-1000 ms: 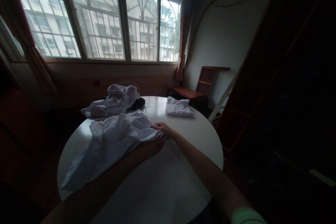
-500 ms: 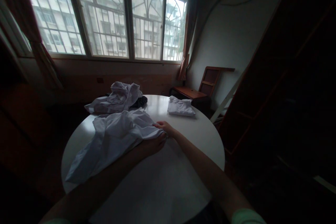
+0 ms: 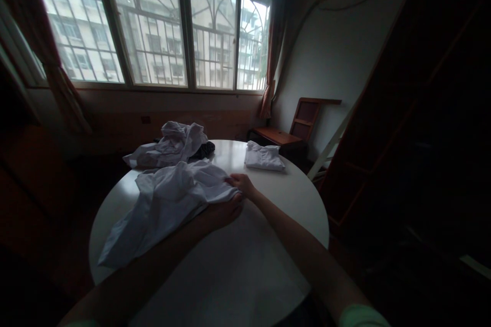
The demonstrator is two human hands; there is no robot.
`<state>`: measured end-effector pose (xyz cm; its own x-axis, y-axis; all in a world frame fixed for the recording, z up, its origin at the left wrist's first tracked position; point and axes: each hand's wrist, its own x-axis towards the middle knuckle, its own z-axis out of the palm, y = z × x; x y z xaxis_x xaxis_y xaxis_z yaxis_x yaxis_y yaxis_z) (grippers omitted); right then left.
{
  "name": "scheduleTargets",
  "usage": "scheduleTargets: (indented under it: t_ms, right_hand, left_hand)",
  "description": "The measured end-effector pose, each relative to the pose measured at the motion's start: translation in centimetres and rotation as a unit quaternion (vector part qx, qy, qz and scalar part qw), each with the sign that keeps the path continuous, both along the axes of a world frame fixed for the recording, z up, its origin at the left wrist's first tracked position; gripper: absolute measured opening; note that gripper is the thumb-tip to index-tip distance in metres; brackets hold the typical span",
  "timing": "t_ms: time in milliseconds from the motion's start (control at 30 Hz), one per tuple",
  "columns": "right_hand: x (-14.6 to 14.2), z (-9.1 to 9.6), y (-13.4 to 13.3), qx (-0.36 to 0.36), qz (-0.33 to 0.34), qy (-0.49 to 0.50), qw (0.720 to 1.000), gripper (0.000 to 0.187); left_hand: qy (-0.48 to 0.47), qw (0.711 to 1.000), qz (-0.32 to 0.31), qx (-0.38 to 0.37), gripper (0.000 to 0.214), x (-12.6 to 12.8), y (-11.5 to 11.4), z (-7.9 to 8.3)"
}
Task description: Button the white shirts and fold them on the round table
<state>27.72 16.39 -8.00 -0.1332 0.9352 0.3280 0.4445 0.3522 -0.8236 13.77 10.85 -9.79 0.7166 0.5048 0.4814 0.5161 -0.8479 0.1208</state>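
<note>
A white shirt-like garment lies crumpled and spread over the left half of a round white table. Its right end is gripped by both hands. My left hand is closed on the near edge of the cloth, with the forearm running along the garment's front side. Just beyond it, my right hand pinches the same end, fingers pointing left. The fingertips of both hands are partly hidden by cloth and shadow.
Behind the garment sits a heap of white clothes with a dark patterned cloth beside it. A folded white garment lies at the table's far right. Beyond stand a wooden chair and a dark wooden cabinet.
My right hand has shifted very slightly upward on the garment's end. Otherwise both hands keep their hold, and the view has tilted a little.
</note>
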Motion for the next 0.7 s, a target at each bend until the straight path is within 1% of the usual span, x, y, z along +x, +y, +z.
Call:
scheduleTargets:
  t_ms: [33, 100, 133, 200, 233, 300, 367, 400, 433, 467, 500, 567, 600, 633, 700]
  right_hand:
    - [0.1, 0.7, -0.3, 0.045, -0.049, 0.006, 0.998, 0.04]
    - [0.9, 1.8, -0.6, 0.115, -0.155, 0.051, 0.98, 0.038]
    - [1.5, 2.1, -0.7, 0.131, -0.204, 0.082, 0.967, 0.037]
    - [3.2, 2.2, -0.4, 0.122, -0.275, 0.131, 0.945, 0.036]
    - [4.2, 1.9, -0.2, 0.103, -0.297, 0.143, 0.938, 0.036]
    - [6.0, 0.9, 0.3, 0.062, -0.319, 0.141, 0.935, 0.032]
    - [7.3, -0.2, 0.7, 0.038, -0.32, 0.126, 0.938, 0.027]
    - [7.6, -0.6, 0.9, 0.036, -0.32, 0.116, 0.939, 0.024]
    - [7.7, -0.8, 1.0, 0.045, -0.327, 0.104, 0.938, 0.022]
    - [7.7, -0.8, 1.0, 0.063, -0.341, 0.089, 0.934, 0.019]
    - [7.4, -0.7, 1.0, 0.094, -0.361, 0.073, 0.925, 0.017]
    - [6.6, 0.3, 0.6, 0.176, -0.4, 0.048, 0.898, 0.014]
    - [6.1, 1.0, 0.4, 0.217, -0.41, 0.042, 0.885, 0.012]
    - [5.5, 1.7, 0.0, 0.256, -0.408, 0.037, 0.876, 0.012]
    - [4.0, 2.9, -0.9, 0.323, -0.368, 0.026, 0.871, 0.012]
  left_hand:
    - [-0.016, 1.0, -0.013, 0.005, 0.035, 0.1, -0.1, 0.4]
    - [-0.025, 0.998, -0.05, 0.034, 0.034, 0.2, -0.7, 1.3]
    - [-0.029, 0.995, -0.08, 0.057, 0.032, 0.3, -1.2, 1.8]
    - [-0.028, 0.982, -0.147, 0.113, 0.029, 0.3, -2.4, 2.6]
    - [-0.024, 0.973, -0.181, 0.14, 0.028, 0.2, -3.0, 3.1]
    - [-0.027, 0.952, -0.231, 0.197, 0.027, -0.2, -4.1, 3.9]
    - [-0.064, 0.934, -0.251, 0.246, 0.025, -1.1, -4.5, 4.8]
    - [-0.102, 0.928, -0.246, 0.262, 0.023, -1.6, -4.3, 5.3]
    - [-0.151, 0.923, -0.227, 0.27, 0.022, -2.2, -3.8, 5.9]
    - [-0.206, 0.921, -0.195, 0.268, 0.022, -2.9, -3.0, 6.5]
    - [-0.278, 0.913, -0.141, 0.262, 0.021, -3.7, -2.0, 7.1]
    - [-0.396, 0.883, -0.014, 0.253, 0.023, -5.4, 0.4, 8.3]
    - [-0.424, 0.874, 0.054, 0.231, 0.025, -6.4, 1.7, 8.7]
    - [-0.432, 0.871, 0.117, 0.203, 0.029, -7.5, 3.1, 9.0]
    - [-0.423, 0.868, 0.21, 0.155, 0.036, -9.5, 5.5, 8.8]
